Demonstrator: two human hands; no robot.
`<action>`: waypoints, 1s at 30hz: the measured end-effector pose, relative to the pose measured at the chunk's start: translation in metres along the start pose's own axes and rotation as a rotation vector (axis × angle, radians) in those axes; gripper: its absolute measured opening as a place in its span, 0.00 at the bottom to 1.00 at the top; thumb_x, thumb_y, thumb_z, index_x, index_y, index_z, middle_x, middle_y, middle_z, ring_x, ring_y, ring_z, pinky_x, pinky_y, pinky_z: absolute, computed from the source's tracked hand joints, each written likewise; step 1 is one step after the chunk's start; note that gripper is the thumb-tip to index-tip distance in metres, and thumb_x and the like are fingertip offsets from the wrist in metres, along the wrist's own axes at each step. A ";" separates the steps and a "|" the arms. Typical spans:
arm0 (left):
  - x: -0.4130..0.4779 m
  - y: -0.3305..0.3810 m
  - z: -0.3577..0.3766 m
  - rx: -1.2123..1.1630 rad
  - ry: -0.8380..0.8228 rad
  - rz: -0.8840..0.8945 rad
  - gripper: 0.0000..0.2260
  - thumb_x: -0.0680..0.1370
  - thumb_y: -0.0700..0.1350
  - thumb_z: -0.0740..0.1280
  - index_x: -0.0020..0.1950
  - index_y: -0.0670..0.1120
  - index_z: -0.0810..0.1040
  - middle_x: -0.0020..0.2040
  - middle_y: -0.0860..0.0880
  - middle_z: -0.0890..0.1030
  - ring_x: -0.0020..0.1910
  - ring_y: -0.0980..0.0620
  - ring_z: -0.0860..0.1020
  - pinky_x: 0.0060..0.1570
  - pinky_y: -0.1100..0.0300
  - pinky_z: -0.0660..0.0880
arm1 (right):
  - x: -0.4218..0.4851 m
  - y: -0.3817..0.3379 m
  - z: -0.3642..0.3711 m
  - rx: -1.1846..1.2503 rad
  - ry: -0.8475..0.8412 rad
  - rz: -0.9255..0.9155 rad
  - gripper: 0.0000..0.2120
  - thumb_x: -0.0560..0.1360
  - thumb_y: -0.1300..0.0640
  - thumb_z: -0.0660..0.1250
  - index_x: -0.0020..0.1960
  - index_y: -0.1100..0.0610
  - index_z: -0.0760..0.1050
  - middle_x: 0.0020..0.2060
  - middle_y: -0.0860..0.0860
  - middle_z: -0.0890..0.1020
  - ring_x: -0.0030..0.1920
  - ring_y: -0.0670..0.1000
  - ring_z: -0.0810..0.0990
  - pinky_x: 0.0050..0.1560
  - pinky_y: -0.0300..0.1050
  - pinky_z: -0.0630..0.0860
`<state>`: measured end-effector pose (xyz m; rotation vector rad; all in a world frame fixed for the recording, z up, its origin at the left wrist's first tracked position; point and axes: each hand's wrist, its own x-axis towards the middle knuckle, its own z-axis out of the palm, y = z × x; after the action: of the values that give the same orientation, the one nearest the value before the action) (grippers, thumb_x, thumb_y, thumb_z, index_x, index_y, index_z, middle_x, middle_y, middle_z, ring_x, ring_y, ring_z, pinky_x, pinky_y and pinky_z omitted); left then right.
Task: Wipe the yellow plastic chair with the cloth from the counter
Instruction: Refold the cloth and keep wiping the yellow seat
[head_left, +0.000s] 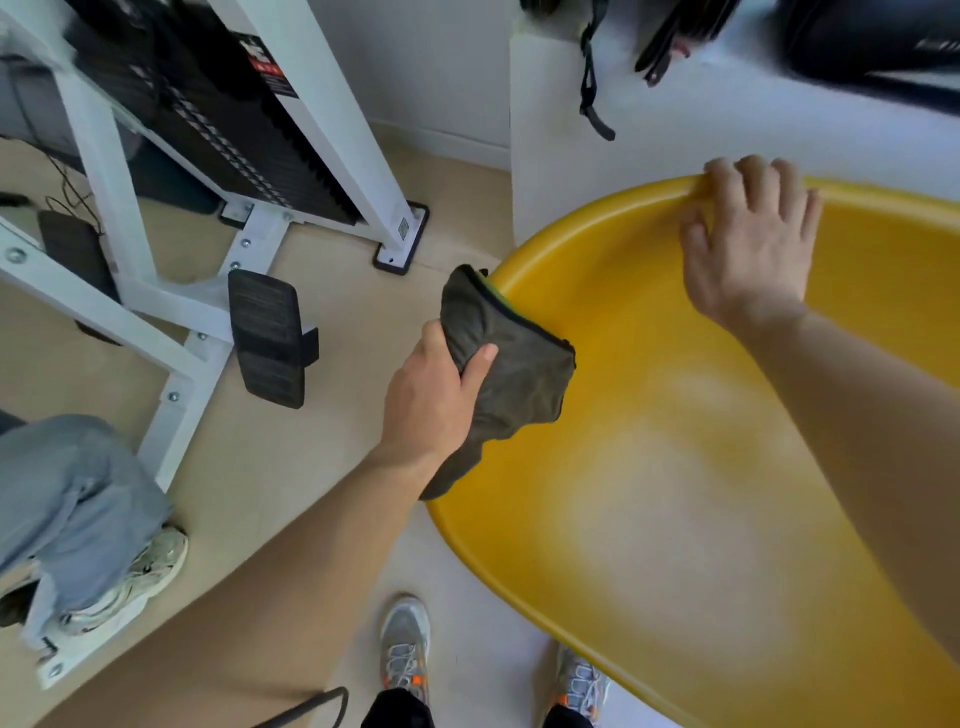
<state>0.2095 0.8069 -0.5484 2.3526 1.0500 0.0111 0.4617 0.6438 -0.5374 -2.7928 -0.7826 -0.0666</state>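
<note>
The yellow plastic chair (675, 467) fills the right half of the view, its curved shell facing up toward me. My left hand (431, 400) grips a dark olive cloth (509, 374) and presses it over the chair's left rim, so the cloth drapes across the edge. My right hand (748, 244) rests on the far rim of the chair, with its fingers curled over the edge and its palm on the inner surface.
A white metal exercise machine (171, 218) with a black weight stack and a black foot pad (267, 338) stands on the beige floor at left. Another person's grey-trousered leg and sneaker (130, 577) are at lower left. A white counter (675, 104) with black straps stands behind the chair.
</note>
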 end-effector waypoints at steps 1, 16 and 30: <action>0.006 0.004 -0.001 0.032 0.004 0.014 0.24 0.79 0.64 0.59 0.59 0.44 0.69 0.51 0.45 0.80 0.48 0.43 0.80 0.43 0.55 0.72 | 0.000 -0.002 0.001 0.000 -0.001 0.002 0.25 0.79 0.48 0.54 0.74 0.55 0.62 0.69 0.58 0.68 0.74 0.63 0.61 0.74 0.67 0.54; 0.081 0.113 -0.005 0.549 0.020 0.301 0.26 0.82 0.62 0.54 0.64 0.40 0.69 0.55 0.38 0.81 0.52 0.36 0.80 0.40 0.52 0.67 | -0.005 0.002 0.001 0.090 -0.062 0.009 0.35 0.72 0.55 0.62 0.77 0.54 0.58 0.76 0.57 0.62 0.79 0.63 0.51 0.78 0.65 0.42; 0.096 0.100 0.002 0.676 0.038 0.560 0.25 0.82 0.61 0.52 0.58 0.41 0.72 0.38 0.43 0.80 0.30 0.40 0.80 0.25 0.57 0.67 | -0.005 0.001 -0.003 -0.053 -0.176 0.010 0.44 0.71 0.58 0.64 0.82 0.55 0.46 0.80 0.54 0.56 0.80 0.60 0.46 0.78 0.63 0.40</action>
<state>0.3450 0.8179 -0.5206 3.2013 0.3964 -0.1057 0.4586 0.6395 -0.5352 -2.8818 -0.8174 0.1655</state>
